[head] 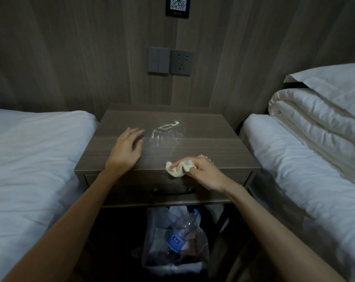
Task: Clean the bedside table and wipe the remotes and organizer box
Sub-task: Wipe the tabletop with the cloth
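The brown wooden bedside table (213, 147) stands between two beds. White powder (166, 128) is smeared across the middle and back of its top. My left hand (126, 148) rests flat on the top's left part, fingers straight. My right hand (201, 173) grips a crumpled pale yellow cloth (177, 168) at the table's front edge, right of centre. No remotes or organizer box are in view.
A drawer with a dark handle (172, 191) sits under the top. A bin (176, 241) lined with a plastic bag, holding a bottle and trash, stands beneath. White beds flank the table at left (34, 159) and right (294, 159), with folded bedding (319, 119). Switches and a socket (170, 62) are on the wall.
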A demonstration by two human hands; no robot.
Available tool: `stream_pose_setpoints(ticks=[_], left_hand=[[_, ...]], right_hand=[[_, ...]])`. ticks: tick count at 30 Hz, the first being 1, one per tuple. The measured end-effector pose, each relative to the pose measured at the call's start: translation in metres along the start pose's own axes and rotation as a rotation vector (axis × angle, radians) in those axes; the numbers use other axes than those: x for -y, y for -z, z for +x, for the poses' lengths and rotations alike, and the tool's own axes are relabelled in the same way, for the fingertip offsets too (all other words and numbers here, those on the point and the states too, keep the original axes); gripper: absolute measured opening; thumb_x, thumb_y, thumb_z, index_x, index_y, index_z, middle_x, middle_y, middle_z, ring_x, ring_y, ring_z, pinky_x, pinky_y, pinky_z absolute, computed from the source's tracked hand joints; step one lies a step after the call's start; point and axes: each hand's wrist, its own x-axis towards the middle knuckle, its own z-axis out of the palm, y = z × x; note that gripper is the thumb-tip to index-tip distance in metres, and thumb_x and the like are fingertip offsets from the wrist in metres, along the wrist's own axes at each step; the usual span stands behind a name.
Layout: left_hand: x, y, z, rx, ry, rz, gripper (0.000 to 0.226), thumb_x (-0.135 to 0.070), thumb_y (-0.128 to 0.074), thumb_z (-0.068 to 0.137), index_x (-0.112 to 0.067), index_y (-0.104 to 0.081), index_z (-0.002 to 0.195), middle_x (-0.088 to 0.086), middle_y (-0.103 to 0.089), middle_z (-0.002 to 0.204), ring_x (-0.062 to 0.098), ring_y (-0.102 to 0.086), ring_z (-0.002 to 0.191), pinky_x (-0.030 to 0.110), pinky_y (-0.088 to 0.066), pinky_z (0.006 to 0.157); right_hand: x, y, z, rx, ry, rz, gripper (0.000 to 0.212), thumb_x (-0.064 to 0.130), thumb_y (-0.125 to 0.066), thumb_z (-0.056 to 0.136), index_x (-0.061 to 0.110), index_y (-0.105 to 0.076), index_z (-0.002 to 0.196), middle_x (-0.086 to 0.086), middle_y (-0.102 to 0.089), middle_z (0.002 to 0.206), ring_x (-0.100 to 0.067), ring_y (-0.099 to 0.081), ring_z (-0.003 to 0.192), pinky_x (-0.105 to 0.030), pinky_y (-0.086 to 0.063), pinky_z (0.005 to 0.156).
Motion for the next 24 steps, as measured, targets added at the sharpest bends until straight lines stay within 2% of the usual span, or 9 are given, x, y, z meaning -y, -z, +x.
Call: stream_pose_setpoints(ticks=[4,8,11,14,15,16,18,21,24], left_hand=[[0.000,0.001,-0.002,-0.014,-0.035,0.014,0.039,-0.020,-0.054,0.096,-0.018,-0.053,0.136,0.001,-0.048,0.144,0.019,-0.029,0.142,0.023,-0.017,0.111],[-0.003,0.009,-0.004,0.003,-0.066,0.008,0.041,-0.021,-0.053,0.097,-0.019,-0.052,0.137,0.000,-0.047,0.145,0.016,-0.030,0.141,0.023,-0.019,0.111],[0.002,0.023,-0.004,-0.019,-0.060,0.058,0.041,-0.022,-0.053,0.097,-0.023,-0.050,0.138,-0.002,-0.047,0.144,0.016,-0.038,0.135,0.025,-0.026,0.106],[0.013,0.037,0.003,-0.038,-0.036,0.148,0.041,-0.025,-0.052,0.096,-0.023,-0.050,0.138,0.000,-0.048,0.143,0.020,-0.042,0.131,0.031,-0.032,0.105],[0.017,0.040,0.006,-0.035,-0.031,0.179,0.041,-0.027,-0.052,0.096,-0.022,-0.050,0.137,0.001,-0.048,0.143,0.021,-0.043,0.131,0.033,-0.033,0.106],[0.021,0.042,0.010,-0.027,-0.021,0.207,0.042,-0.028,-0.051,0.096,-0.023,-0.051,0.137,0.001,-0.048,0.143,0.022,-0.043,0.130,0.035,-0.034,0.106],[0.028,0.043,0.015,-0.006,0.014,0.247,0.041,-0.032,-0.051,0.096,-0.025,-0.050,0.137,0.000,-0.047,0.143,0.022,-0.043,0.131,0.036,-0.034,0.106],[0.037,0.040,0.017,-0.018,0.018,0.279,0.039,-0.033,-0.054,0.095,-0.024,-0.055,0.133,0.003,-0.051,0.140,0.025,-0.047,0.127,0.039,-0.038,0.103],[0.045,0.035,0.016,-0.019,0.000,0.313,0.039,-0.033,-0.054,0.094,-0.022,-0.059,0.131,0.006,-0.055,0.136,0.026,-0.052,0.122,0.041,-0.042,0.102]], right_hand=[[0.016,0.014,-0.010,0.058,0.017,0.146,0.028,0.017,-0.047,0.094,0.027,-0.070,0.106,0.012,-0.071,0.112,-0.005,-0.064,0.106,-0.026,-0.047,0.095],[0.030,0.050,-0.005,-0.090,0.019,0.169,0.030,0.010,-0.044,0.100,0.023,-0.069,0.113,0.012,-0.068,0.113,0.001,-0.062,0.098,-0.014,-0.046,0.082],[0.029,0.072,0.011,-0.283,0.018,0.089,0.030,0.007,-0.046,0.099,0.019,-0.069,0.113,0.013,-0.067,0.111,0.000,-0.061,0.101,-0.009,-0.045,0.082],[0.015,0.084,0.041,-0.399,-0.019,-0.046,0.029,0.006,-0.049,0.096,0.014,-0.070,0.114,0.009,-0.067,0.110,-0.001,-0.062,0.096,-0.004,-0.042,0.081],[0.005,0.087,0.055,-0.431,-0.043,-0.098,0.030,0.008,-0.049,0.094,0.016,-0.071,0.113,0.007,-0.069,0.111,-0.004,-0.063,0.099,-0.010,-0.045,0.086],[-0.007,0.089,0.070,-0.462,-0.074,-0.140,0.031,0.011,-0.049,0.092,0.019,-0.072,0.112,0.005,-0.071,0.112,-0.010,-0.064,0.104,-0.022,-0.047,0.094],[-0.028,0.090,0.099,-0.506,-0.155,-0.189,0.034,0.021,-0.047,0.088,0.026,-0.072,0.110,0.002,-0.072,0.113,-0.022,-0.063,0.112,-0.042,-0.047,0.099],[-0.054,0.089,0.140,-0.531,-0.256,-0.189,0.036,0.024,-0.044,0.087,0.029,-0.070,0.111,-0.002,-0.071,0.116,-0.030,-0.061,0.114,-0.048,-0.047,0.098],[-0.067,0.085,0.173,-0.538,-0.325,-0.207,0.036,0.018,-0.044,0.090,0.028,-0.067,0.116,-0.008,-0.068,0.120,-0.035,-0.056,0.117,-0.047,-0.044,0.101]])
